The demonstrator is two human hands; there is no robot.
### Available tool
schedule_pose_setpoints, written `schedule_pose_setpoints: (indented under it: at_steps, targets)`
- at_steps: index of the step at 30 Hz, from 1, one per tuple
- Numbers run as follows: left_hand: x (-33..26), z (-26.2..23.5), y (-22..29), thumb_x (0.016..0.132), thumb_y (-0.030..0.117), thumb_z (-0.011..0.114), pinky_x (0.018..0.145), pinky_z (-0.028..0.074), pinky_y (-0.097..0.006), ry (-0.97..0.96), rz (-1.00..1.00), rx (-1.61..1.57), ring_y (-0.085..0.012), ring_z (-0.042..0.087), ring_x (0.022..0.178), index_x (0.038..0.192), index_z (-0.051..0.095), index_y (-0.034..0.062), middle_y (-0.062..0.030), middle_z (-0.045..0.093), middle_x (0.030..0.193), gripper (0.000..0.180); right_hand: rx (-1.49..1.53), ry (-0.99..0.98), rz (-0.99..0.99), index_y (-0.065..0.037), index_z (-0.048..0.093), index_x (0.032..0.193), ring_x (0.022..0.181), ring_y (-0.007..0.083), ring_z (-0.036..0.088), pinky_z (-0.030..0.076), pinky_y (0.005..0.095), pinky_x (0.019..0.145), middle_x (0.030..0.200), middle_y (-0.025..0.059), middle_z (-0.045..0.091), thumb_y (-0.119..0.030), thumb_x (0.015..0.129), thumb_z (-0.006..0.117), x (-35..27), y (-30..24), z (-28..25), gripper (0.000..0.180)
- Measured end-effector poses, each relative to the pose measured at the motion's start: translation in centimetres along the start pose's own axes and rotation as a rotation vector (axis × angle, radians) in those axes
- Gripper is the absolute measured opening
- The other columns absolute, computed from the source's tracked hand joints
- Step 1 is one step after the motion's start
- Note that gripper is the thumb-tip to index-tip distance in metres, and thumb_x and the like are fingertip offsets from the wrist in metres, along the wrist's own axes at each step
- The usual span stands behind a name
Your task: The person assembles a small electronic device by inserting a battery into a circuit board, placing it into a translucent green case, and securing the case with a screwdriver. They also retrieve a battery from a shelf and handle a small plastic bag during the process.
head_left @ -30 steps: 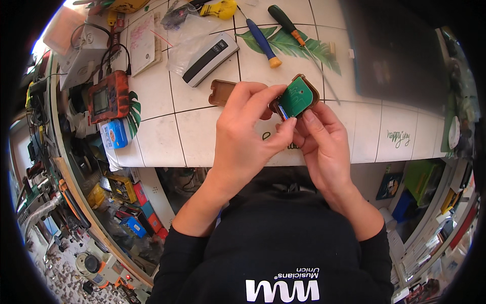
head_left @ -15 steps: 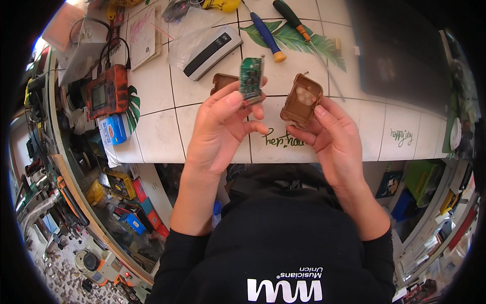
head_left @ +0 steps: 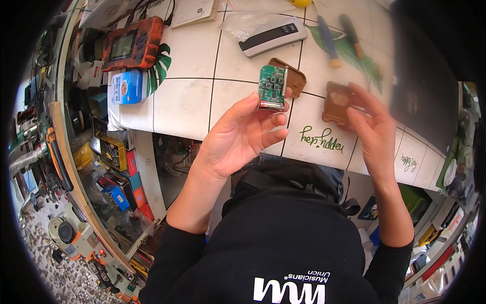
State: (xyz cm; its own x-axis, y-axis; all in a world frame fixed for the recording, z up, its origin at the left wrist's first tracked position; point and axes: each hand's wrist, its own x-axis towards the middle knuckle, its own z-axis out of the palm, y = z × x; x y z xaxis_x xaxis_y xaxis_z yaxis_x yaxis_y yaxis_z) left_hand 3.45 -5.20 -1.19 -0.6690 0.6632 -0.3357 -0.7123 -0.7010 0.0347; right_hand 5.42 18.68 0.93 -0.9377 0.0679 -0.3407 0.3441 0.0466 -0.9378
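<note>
Between the thumb and fingers of my left hand (head_left: 245, 126) is a small green circuit board (head_left: 272, 83), held upright with its component side showing and a metallic part along its lower edge. Behind the board, one brown plastic case half (head_left: 296, 81) lies on the table, partly covered by it. The other brown case half (head_left: 335, 104) rests on the tiles to the right. My right hand (head_left: 374, 119) is beside that half, its fingers spread and somewhat blurred; the fingertips are close to the case edge, and whether they touch it is hard to tell.
A grey and black handheld device (head_left: 273, 36) lies at the back. Two screwdrivers, one blue (head_left: 328, 40) and one dark green (head_left: 350, 33), lie right of it. An orange-cased device (head_left: 134, 43) and a blue box (head_left: 127, 87) stand left. A dark panel (head_left: 422, 76) covers the right side.
My right hand has set the brown case half on the table and spread its fingers. My left hand has turned the circuit board's face toward me. The view has shifted.
</note>
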Motion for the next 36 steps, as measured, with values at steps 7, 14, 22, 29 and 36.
schedule_pose_setpoints:
  at_steps: [7,14,22,29,36]
  targets:
    - [-0.7,-1.0,0.3,0.095,0.032,0.046,0.091,0.051,-0.038,-0.057,0.024,-0.061,-0.0227,0.053,0.101,0.137,0.025,-0.0040,-0.0150,0.047,0.116,0.059,-0.225,0.032,-0.104,-0.001,0.054,0.122,0.077,0.0077,0.060,0.049,0.0211,0.067,0.103,0.0077,0.059,-0.003,0.084,0.061,0.6,-0.4,0.6,0.038]
    - [-0.8,-1.1,0.3,0.094,0.033,0.048,0.095,0.046,-0.041,-0.042,0.023,-0.035,-0.0264,0.053,0.107,0.138,0.025,-0.0026,-0.0172,0.048,0.122,0.061,-0.626,0.027,-0.327,-0.009,0.059,0.117,0.083,0.0152,0.057,0.048,0.0255,0.067,0.111,0.0066,0.057,0.000,0.068,0.073,-0.6,-0.7,-0.3,0.052]
    - [-2.7,-0.9,2.6,0.092,0.028,0.053,0.093,0.049,-0.038,0.056,0.269,0.304,-0.0231,0.060,0.100,0.130,0.036,-0.0087,-0.0200,0.054,0.117,0.055,-0.893,0.066,-0.643,-0.008,0.056,0.118,0.087,0.0241,0.053,0.045,0.0331,0.077,0.111,0.0039,0.057,-0.007,0.060,0.077,1.5,0.5,1.3,0.061]
    - [-3.9,-1.3,3.1,0.092,0.027,0.054,0.092,0.049,-0.038,0.089,0.315,0.308,-0.0227,0.060,0.101,0.129,0.037,-0.0089,-0.0197,0.055,0.116,0.054,-0.906,0.160,-0.678,-0.007,0.059,0.114,0.085,0.0244,0.054,0.046,0.0322,0.071,0.107,0.0062,0.058,-0.008,0.060,0.077,2.0,0.0,4.0,0.057]
    - [-3.2,0.1,2.0,0.086,0.014,0.061,0.089,0.050,-0.035,0.185,0.315,0.671,-0.0197,0.060,0.097,0.123,0.048,-0.0079,-0.0178,0.057,0.113,0.045,-0.719,0.220,-0.581,-0.001,0.060,0.110,0.086,0.0259,0.057,0.047,0.0327,0.073,0.103,0.0120,0.060,-0.003,0.063,0.076,-3.0,1.6,1.1,0.049]
